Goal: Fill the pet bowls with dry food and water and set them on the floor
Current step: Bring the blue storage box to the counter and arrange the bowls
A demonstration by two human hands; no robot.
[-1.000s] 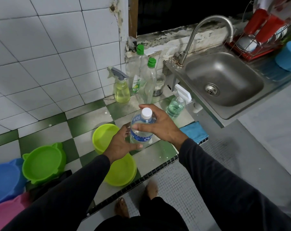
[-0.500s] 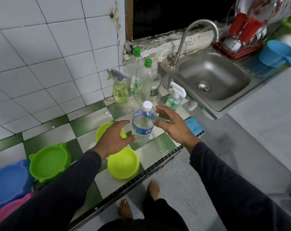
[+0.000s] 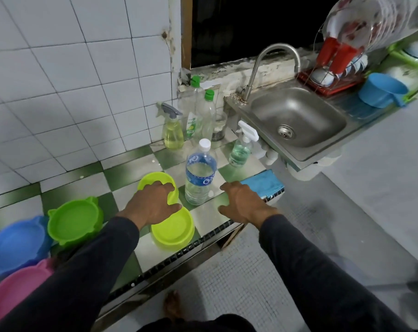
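Both hands hover spread and empty, left hand (image 3: 155, 202) over the two yellow-green bowls (image 3: 173, 230), right hand (image 3: 242, 202) just right of the capped water bottle (image 3: 199, 173) between them; lifting a bowl floorward seemingly comes next.

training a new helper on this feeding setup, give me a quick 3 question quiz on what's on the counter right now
1. True or false: the water bottle has its white cap on.
2. The left hand is above which things? A) two yellow-green bowls B) blue cloth C) sink
3. Which bowl lies nearest the green eared bowl on its left side?

Key
1. True.
2. A; the right hand is over the counter edge, fingers relaxed, holding nothing.
3. The blue bowl.
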